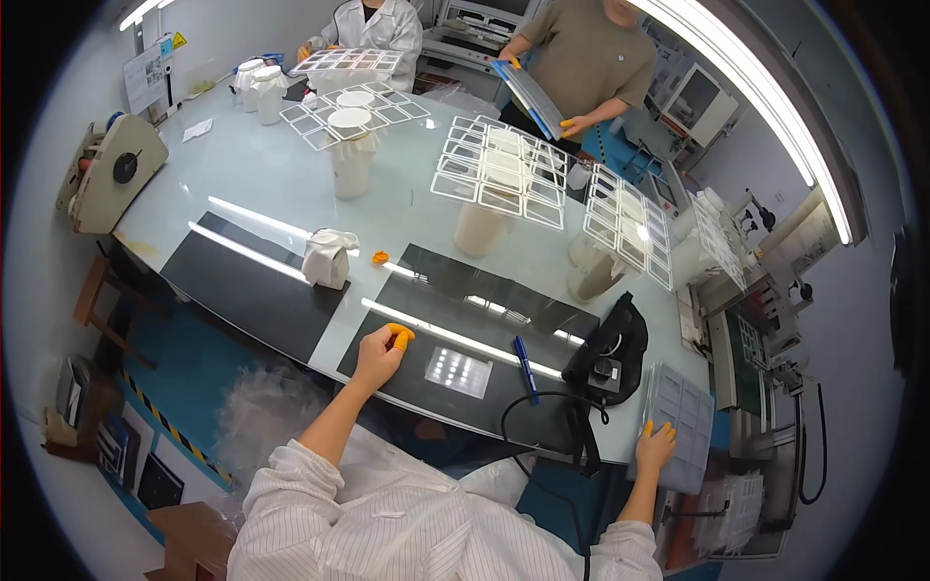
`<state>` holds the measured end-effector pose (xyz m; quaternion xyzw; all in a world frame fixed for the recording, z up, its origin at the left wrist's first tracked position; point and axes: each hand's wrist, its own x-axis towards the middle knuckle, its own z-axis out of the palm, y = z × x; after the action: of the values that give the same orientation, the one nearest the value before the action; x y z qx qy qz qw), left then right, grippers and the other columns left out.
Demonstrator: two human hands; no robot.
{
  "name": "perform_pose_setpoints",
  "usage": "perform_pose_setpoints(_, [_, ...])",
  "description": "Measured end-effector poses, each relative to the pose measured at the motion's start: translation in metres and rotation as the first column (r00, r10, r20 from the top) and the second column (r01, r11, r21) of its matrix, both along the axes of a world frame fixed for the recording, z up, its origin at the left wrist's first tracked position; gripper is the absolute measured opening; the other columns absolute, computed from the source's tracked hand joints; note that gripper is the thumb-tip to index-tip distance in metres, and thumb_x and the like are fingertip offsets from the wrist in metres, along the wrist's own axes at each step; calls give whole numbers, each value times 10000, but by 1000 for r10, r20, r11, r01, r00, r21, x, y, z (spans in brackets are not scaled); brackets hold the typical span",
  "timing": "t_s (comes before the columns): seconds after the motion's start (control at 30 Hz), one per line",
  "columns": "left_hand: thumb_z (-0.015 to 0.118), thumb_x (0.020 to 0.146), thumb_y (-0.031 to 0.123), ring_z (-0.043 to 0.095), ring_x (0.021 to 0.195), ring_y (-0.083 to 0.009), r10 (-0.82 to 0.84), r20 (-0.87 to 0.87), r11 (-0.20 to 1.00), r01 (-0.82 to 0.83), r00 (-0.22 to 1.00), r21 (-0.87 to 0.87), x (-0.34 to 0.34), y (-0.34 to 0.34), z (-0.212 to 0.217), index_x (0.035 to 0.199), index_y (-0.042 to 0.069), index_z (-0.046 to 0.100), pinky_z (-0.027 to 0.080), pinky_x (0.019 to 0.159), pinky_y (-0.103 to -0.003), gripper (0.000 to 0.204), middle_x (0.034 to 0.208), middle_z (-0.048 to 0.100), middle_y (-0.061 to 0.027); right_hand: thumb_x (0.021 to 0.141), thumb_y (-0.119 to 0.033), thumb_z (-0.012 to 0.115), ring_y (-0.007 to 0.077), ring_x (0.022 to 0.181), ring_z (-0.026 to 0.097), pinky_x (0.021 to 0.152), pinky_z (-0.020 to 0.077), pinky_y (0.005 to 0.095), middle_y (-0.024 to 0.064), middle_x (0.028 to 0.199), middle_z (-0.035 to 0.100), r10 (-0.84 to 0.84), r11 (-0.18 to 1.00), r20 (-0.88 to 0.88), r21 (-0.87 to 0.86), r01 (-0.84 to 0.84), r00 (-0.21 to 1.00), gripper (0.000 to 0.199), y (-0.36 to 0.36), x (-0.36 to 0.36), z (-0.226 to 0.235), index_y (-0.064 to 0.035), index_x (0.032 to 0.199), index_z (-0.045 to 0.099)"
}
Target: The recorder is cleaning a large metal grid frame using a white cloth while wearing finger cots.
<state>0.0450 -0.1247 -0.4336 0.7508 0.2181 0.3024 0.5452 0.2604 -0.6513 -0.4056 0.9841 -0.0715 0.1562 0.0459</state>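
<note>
My left hand (380, 356) is over the front edge of the table, with orange finger cots on and its fingertips pinched together. Whatever it may hold is too small to make out. Just right of it, a clear rectangular sheet (458, 372) with rows of bright spots lies on a dark mat (426, 305). At the right end of the table, my right hand (656, 447) rests on a stack of grey compartment trays (683, 416), fingers stretched over the near left part. A blue pen (525, 368) lies between the sheet and a black pouch (610, 353).
White grid frames (499, 172) sit on round white containers (481, 230) across the table. A white wrapped packet (329, 259) and an orange scrap (380, 258) lie ahead. A black cable (533, 474) hangs over the front edge. Two people stand opposite; one holds a blue-edged panel (531, 99).
</note>
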Motion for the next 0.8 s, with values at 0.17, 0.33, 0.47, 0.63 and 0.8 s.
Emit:
perform_pose_setpoints(0.17, [563,764,62,534,541,-156,29,20,998,-30,999,61,0,-3,5,858,8,621,410,515,-262,123,645,590,-103,837,-455,478,391,919,532,784,431,446,223,1031,532,36,999,-23,-28,-36,999,520,6,3,16,26,1036,491])
perform_pose_setpoints(0.33, [576,764,95,530,531,-217,49,21,988,-52,999,147,0,-5,4,846,-1,610,415,512,-296,131,640,574,-139,801,-460,542,393,871,554,768,443,452,209,988,555,-8,999,-66,34,10,998,511,3,16,31,19,976,508])
perform_pose_setpoints(0.47, [569,754,87,532,538,-236,24,-17,985,-21,1000,170,-3,-8,8,848,-3,605,415,512,-308,134,649,572,-149,802,-430,557,374,934,540,779,447,445,206,1018,543,-118,992,-79,47,121,990,476,19,23,44,6,986,505])
perform_pose_setpoints(0.63, [522,706,10,535,547,-197,37,-6,985,-35,999,169,-1,-13,11,875,15,617,412,525,-283,194,652,570,-119,809,-307,564,346,1107,440,895,391,424,186,1154,485,239,967,-8,93,-238,971,446,17,62,27,-28,1145,470])
perform_pose_setpoints(0.8, [490,702,-23,486,528,-142,36,-1,983,-36,999,178,1,-10,4,884,7,629,380,507,-250,231,646,553,-92,817,-295,545,341,1182,374,948,343,449,136,1293,408,254,961,-18,116,-250,967,509,34,111,16,-77,1254,402])
